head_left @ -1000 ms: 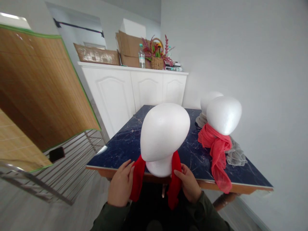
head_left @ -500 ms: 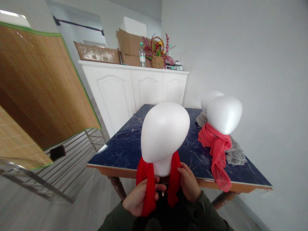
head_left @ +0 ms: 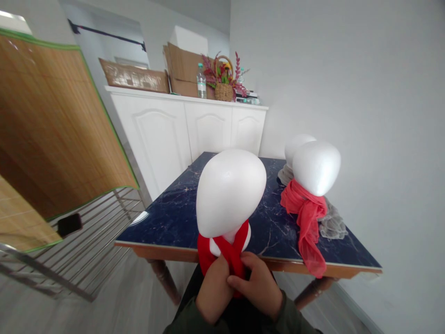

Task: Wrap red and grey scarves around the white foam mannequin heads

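A white mannequin head (head_left: 231, 192) stands at the near edge of the dark blue table (head_left: 174, 213). Around its neck runs a red scarf (head_left: 229, 250), whose two sides cross in front just below the neck. My left hand (head_left: 215, 287) is closed on the scarf under the crossing, its fingertips mostly hidden behind the cloth. Close against it, my right hand (head_left: 260, 285) grips the scarf from the other side, thumb reaching toward the left hand. The scarf's lower ends are largely covered by both hands.
On the table's right stands another white mannequin head (head_left: 317, 167) wearing a coral scarf (head_left: 308, 215), with a further head (head_left: 295, 146) behind it and grey fabric (head_left: 332, 222) alongside. A metal rack (head_left: 93, 241) holding a phone (head_left: 69, 225) is at left; a white cabinet (head_left: 160, 134) stands behind.
The scarf's two sides hung apart half a second ago; now they cross at the front of the neck. My hands have come together at the crossing. The view has shifted slightly.
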`<state>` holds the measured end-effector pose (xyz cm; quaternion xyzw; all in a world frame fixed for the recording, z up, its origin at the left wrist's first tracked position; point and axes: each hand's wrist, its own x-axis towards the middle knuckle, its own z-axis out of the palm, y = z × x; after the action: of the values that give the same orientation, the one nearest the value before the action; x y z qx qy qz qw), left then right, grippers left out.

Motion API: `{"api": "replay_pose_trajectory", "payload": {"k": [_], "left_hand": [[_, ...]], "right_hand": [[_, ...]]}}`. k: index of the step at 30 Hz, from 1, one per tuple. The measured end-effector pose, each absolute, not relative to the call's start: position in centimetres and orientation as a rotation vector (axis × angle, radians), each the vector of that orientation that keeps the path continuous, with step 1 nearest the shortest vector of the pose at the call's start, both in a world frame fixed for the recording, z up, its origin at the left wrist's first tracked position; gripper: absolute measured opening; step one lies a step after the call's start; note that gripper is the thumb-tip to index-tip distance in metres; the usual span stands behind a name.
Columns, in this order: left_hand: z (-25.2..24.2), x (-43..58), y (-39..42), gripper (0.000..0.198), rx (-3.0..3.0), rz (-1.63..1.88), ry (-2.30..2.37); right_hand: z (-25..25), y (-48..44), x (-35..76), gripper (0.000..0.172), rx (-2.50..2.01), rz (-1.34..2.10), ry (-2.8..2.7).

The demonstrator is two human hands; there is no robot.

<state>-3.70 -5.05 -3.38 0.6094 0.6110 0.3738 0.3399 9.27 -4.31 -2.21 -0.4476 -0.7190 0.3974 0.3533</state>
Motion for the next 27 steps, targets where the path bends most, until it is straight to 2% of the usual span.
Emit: {"api": "replay_pose_trajectory", "payload": {"k": [2,7,12,17,20,23,25,27], "left_hand": [[-3.0,-4.3,-4.9,0.022,1.521,1.069,1.579],[-0.3,-7.5,-4.6,0.041,0.821,1.248,1.007],[1.3,-11.2,-4.2,0.032,0.271,1.249,0.685],[0.9,-13.9,-5.0,0.040,0.149,1.495,0.512],[0.4,-15.3,-5.7,0.044,0.091,1.639,0.496],[0.4,-16.2,-6.3,0.047,0.108,1.659,0.502],[0.6,-16.4,-6.8,0.049,0.180,1.550,0.554],[1.1,-16.4,-7.3,0.053,0.259,1.364,0.641]], "right_hand": [[-2.1,-3.9,9.5,0.008,-1.253,0.922,-1.917],[-2.1,-0.9,12.1,0.017,-1.435,0.675,-1.891],[-2.3,2.4,14.1,0.013,-1.537,0.445,-1.902],[-2.8,4.1,14.9,0.013,-1.559,0.392,-1.846],[-2.8,5.0,15.7,0.017,-1.525,0.473,-1.735],[-2.5,6.1,16.2,0.024,-1.400,0.854,-1.396],[-2.2,7.0,16.4,0.024,-1.312,1.130,-1.190],[-1.9,7.9,16.4,0.017,-1.269,1.314,-1.092]]}}
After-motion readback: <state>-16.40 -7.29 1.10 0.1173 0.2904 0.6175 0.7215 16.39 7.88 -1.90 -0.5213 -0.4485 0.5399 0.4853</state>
